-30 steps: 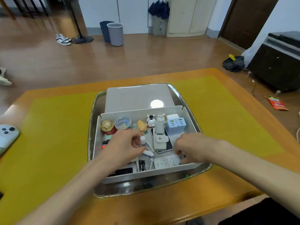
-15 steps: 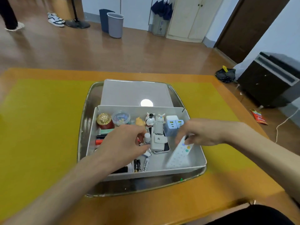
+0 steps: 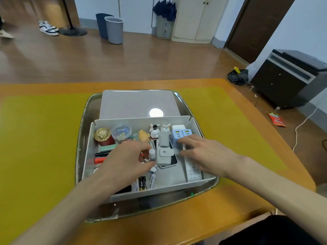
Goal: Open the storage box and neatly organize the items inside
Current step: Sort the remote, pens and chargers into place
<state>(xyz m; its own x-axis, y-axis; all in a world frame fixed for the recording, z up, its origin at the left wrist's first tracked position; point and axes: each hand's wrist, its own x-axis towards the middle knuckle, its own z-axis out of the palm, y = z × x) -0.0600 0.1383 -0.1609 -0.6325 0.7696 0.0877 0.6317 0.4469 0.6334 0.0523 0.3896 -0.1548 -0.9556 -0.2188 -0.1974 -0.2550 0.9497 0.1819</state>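
Half a second ago the right hand point(image 3: 203, 152) held a white remote control point(image 3: 193, 169) tilted up above the drawer; now the remote lies flat along the drawer's right wall, long side against it, and the hand rests over its far end with fingers spread and fairly straight, seemingly pressing it into line. The left hand point(image 3: 127, 161) has barely moved: it hovers over the middle of the drawer with fingers curled, its tips at a small white bottle point(image 3: 151, 153), though whether it actually pinches the bottle cannot be told.

The storage box point(image 3: 139, 103) sits on a metal tray point(image 3: 83, 124) on a yellow mat, and its drawer point(image 3: 201, 181) is pulled out toward the person, so the opening step looks done. Along the back wall stand a gold-lidded red jar point(image 3: 103, 137), a clear tub of pins point(image 3: 121, 132), a small orange figure point(image 3: 143, 136), two white toy figures point(image 3: 159, 130) and two pale blue chargers point(image 3: 180, 133), upright in a row, likely to save floor space. A phone point(image 3: 174, 160) lies in the centre with a grey pouch point(image 3: 163, 156) on top. Markers point(image 3: 100, 157) lie at the left, and batteries point(image 3: 142, 183) and a labelled tube point(image 3: 152, 181) at the front. Sorting appears well advanced, with the centre left to tidy.
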